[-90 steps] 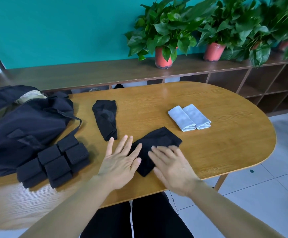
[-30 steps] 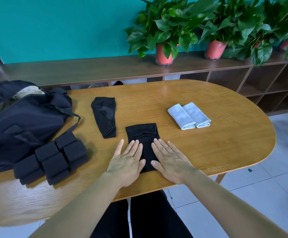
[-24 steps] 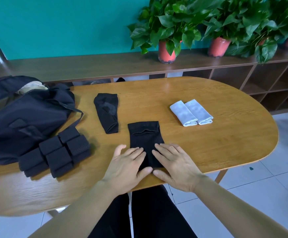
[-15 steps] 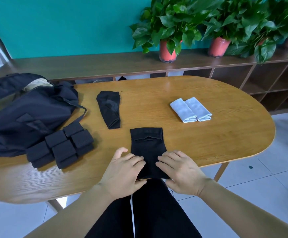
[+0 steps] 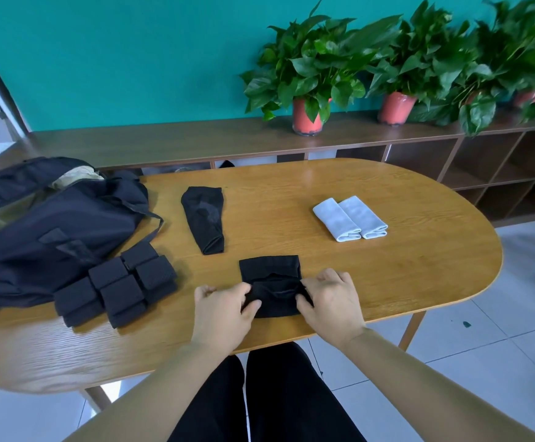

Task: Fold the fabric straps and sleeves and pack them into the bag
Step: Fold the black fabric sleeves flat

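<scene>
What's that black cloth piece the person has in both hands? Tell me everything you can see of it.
The black sleeve is a flat piece of thin, stretchy-looking knit fabric, plain black, with a straight hem at its far end. It lies on the wooden table close to the near edge, right in front of the person. Its near part is lifted and doubled back over the rest. The left hand pinches its left side and the right hand its right side. Nothing else touches it.

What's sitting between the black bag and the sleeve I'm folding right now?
The head view shows the cluster of folded black straps lying between the bag and the sleeve, close against the bag.
</scene>
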